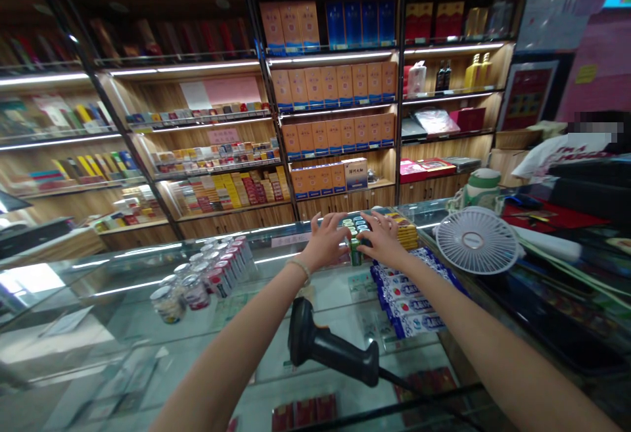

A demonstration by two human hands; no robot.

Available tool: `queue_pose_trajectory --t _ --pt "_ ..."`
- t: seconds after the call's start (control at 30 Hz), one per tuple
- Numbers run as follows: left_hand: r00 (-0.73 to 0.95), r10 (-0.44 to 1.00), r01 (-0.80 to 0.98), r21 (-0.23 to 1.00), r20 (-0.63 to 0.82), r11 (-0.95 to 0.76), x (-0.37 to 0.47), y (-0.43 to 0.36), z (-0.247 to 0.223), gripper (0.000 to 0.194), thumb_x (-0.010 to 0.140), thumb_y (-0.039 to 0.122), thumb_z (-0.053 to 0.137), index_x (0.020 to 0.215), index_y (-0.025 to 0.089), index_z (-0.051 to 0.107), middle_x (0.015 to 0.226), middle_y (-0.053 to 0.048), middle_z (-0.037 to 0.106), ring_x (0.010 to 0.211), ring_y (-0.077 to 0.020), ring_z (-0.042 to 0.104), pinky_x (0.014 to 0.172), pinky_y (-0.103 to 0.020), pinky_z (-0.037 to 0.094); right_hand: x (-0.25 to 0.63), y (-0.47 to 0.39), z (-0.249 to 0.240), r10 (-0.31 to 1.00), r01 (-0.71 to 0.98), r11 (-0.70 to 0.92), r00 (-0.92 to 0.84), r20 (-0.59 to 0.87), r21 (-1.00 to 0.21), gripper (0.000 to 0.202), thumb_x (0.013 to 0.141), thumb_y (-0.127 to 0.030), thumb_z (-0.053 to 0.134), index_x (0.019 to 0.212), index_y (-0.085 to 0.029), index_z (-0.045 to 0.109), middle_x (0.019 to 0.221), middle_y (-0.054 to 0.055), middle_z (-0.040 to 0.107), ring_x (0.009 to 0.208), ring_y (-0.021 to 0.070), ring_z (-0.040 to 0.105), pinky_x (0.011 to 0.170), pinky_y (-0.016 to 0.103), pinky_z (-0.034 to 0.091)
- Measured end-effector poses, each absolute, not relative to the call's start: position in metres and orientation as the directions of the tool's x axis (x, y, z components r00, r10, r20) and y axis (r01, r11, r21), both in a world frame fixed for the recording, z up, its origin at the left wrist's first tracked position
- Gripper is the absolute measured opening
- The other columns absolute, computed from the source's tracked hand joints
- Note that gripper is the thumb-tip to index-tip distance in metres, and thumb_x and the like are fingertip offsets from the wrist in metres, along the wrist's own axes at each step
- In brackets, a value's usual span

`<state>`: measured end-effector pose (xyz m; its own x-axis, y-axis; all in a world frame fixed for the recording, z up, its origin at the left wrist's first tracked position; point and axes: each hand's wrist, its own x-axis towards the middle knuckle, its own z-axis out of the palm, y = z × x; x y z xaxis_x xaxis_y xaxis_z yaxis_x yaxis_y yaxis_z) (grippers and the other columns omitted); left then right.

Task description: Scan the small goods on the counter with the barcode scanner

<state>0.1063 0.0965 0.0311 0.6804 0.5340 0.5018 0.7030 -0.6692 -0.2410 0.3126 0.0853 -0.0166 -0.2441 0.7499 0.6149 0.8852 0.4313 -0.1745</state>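
Note:
Both my arms reach across the glass counter point(276, 327). Between my hands stand small green containers point(355, 251) in rows with pale round tops. My left hand point(325, 241) is at their left side, fingers bent and apart, the thumb side close to them. On their right is my right hand point(382, 241), its fingers spread and curved over the edge of the group. Whether the fingertips touch the containers I cannot tell. Yellow packs point(407, 235) lie just beyond the right hand. Blue and white snack packets point(409, 294) lie in a row under my right forearm.
A black barcode scanner point(330, 346) lies on the glass between my forearms, its cable trailing right. Cans and jars point(207, 274) stand in rows at left. A white fan point(476, 240) and a green-white jug point(482, 189) stand right. Shelves of boxes point(335, 87) line the wall; a person point(566, 156) is at far right.

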Motion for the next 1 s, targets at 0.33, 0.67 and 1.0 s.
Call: queue_pose_trajectory --t 0.33,0.67,1.0 --pt "0.659 0.533 0.712 -0.21 0.531 -0.67 0.106 0.102 0.026 0.026 0.075 0.031 0.079 0.098 0.028 0.066 0.148 -0.006 0.048 0.137 -0.0299 0.039 0.118 -0.061 0.016 0.311 0.083 -0.016 0.664 0.908 0.418 -0.276 0.695 -0.039 0.024 0.08 -0.035 0.07 0.102 -0.026 0.065 0.155 0.009 0.042 0.146 0.033 0.028 0.116 0.063 0.018" --pt "0.655 0.547 0.72 -0.211 0.522 -0.661 0.111 0.106 0.027 0.026 0.075 0.031 0.079 0.097 0.028 0.066 0.147 -0.006 0.048 0.137 -0.029 0.04 0.118 -0.061 0.017 0.309 0.084 -0.018 0.668 0.922 0.388 -0.275 0.692 -0.008 0.018 0.082 -0.031 0.07 0.099 -0.026 0.065 0.156 0.008 0.043 0.146 0.0328 0.029 0.117 0.062 0.015" --pt "0.647 0.564 0.73 -0.202 0.513 -0.654 0.112 0.108 0.027 0.025 0.076 0.031 0.077 0.098 0.027 0.065 0.148 -0.006 0.048 0.138 -0.029 0.04 0.118 -0.06 0.018 0.307 0.087 -0.019 0.642 0.92 0.392 -0.291 0.71 0.023 0.023 0.082 -0.028 0.067 0.105 -0.026 0.066 0.156 0.01 0.042 0.146 0.034 0.03 0.115 0.063 0.017"
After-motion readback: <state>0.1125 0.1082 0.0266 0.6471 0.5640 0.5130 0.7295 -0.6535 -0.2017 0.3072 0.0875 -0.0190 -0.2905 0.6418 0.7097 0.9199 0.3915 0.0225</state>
